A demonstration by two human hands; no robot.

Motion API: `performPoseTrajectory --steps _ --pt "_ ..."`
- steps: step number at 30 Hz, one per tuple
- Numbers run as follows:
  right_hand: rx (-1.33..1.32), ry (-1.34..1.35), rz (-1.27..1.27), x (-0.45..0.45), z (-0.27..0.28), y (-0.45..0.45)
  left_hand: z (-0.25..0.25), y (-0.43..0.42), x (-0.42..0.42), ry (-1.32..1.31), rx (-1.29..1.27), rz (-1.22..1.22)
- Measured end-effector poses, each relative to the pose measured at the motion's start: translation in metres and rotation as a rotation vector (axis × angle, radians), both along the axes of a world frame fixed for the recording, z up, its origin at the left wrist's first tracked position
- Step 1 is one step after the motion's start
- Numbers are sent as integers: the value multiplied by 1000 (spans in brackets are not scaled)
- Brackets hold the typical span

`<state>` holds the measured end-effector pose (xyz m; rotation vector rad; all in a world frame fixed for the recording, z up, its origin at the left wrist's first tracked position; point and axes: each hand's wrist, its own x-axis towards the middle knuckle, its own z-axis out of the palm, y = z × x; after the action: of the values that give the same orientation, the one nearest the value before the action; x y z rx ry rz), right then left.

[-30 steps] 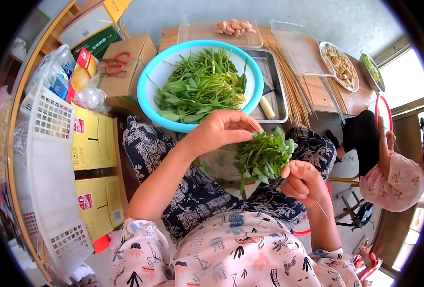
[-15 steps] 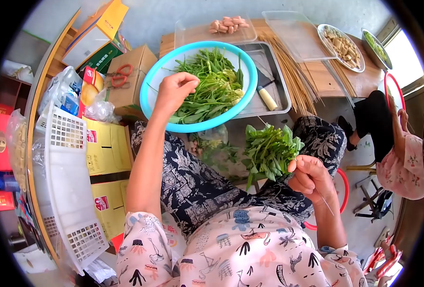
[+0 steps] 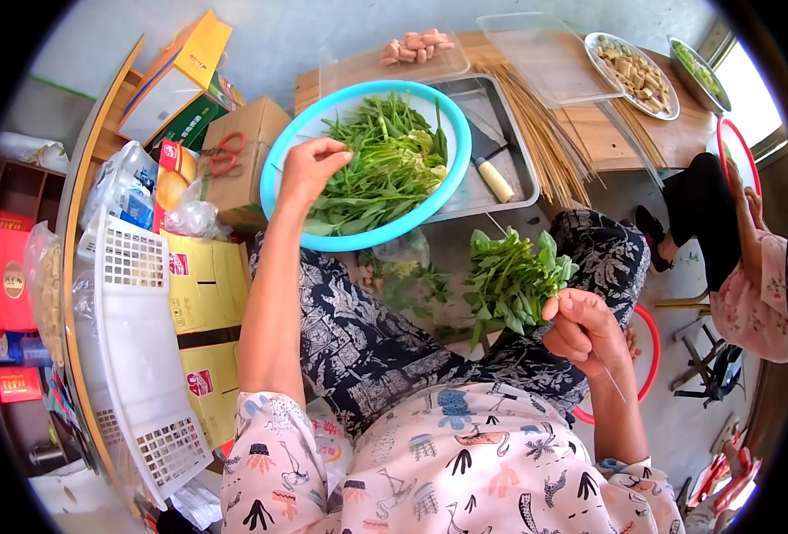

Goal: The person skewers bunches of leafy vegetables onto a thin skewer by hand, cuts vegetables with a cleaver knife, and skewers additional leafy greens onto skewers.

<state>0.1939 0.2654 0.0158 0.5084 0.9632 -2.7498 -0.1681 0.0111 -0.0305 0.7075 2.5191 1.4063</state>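
My right hand (image 3: 588, 331) pinches a thin skewer (image 3: 609, 377) near its lower end. Leafy greens (image 3: 517, 283) are bunched on it just above the fingers, and the tip pokes out past the leaves. My left hand (image 3: 315, 169) is over the left side of a blue-rimmed basin (image 3: 459, 169). Its fingertips are drawn together; whatever may be between them is too small to make out. Loose leafy greens (image 3: 380, 182) with long stems fill the basin beneath that hand.
A metal tray (image 3: 465, 201) holds a knife with a pale handle (image 3: 496, 181). Bamboo skewers (image 3: 536, 133) lie beside it, near a plate of tan chunks (image 3: 632, 76). Red scissors (image 3: 226, 154) rest on a cardboard box (image 3: 256, 133). Another person (image 3: 750, 294) sits at right.
The view has shifted slightly. My left hand remains over the basin with its fingertips together, and my right hand still holds the skewer of greens.
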Motion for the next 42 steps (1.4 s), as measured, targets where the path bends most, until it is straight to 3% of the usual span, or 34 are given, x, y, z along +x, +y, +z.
performPoseTrajectory --steps 8,12,15,17,19,20,21,23,27,29,30,34,35,42 --pt "1 16 44 -13 1 -6 59 -34 -1 23 491 216" --pt "14 9 62 -17 1 -9 78 -33 5 80 503 245" --pt "31 6 71 -17 4 -11 87 -31 6 302 381 265" --pt "25 11 61 -16 3 -11 88 -27 9 263 397 181" --pt "32 2 76 -18 3 -12 76 -22 3 198 105 -94" --pt "33 13 80 -20 3 -10 75 -24 -1 301 73 43" --pt "24 8 72 -17 2 -12 78 -25 -8 282 249 4" --pt "22 6 66 -18 3 -14 68 -23 -10 196 170 -38" --pt "25 8 65 -18 2 -14 54 -27 -25 63 244 -38" --pt "28 10 62 -16 1 -13 52 -24 -14 -41 46 34" --pt "20 2 53 -16 1 -13 47 -15 -1 156 -22 66" --pt "31 -22 51 -18 -1 -12 30 6 13 113 -187 -2" --pt "36 -26 52 -18 -1 -12 23 11 9 93 -344 -1" --pt "29 -15 42 -17 -3 -11 -5 29 7 88 -478 -25"
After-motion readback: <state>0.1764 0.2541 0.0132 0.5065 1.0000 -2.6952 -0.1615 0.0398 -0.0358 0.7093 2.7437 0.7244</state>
